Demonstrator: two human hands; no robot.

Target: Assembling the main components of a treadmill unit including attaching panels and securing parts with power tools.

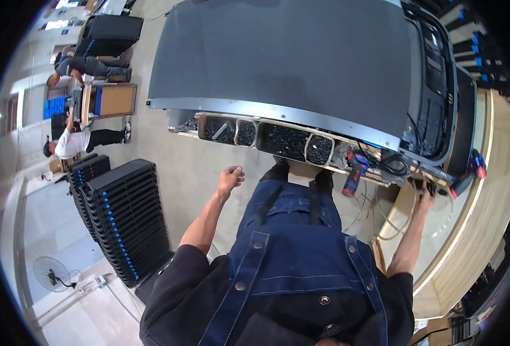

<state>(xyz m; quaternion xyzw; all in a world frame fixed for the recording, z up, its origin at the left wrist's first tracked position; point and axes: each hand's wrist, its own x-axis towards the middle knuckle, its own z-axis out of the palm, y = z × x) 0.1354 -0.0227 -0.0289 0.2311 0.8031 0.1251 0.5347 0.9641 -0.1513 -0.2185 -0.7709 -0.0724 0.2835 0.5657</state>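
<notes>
My left hand (230, 179) is held over the floor, left of my legs. Its fingers are curled in, and whatever they may hold is hidden. My right hand (424, 199) reaches to the right end of the bench, its fingers closed around something small and dark that I cannot make out. A thin pale hose (394, 229) loops beside that hand. Left of it, a red and black power screwdriver (356, 173) rests on the bench edge. Wooden bins (257, 135) full of small black parts line the front, below a metal rail (278, 112).
A large dark grey panel (284, 55) covers the bench, with a black moulded frame (434, 81) at its right. Another red and black tool (465, 177) lies by a curved-looking wooden board (491, 190). Stacked black trays (131, 213) stand at left. Several people work beyond at a cart (113, 99).
</notes>
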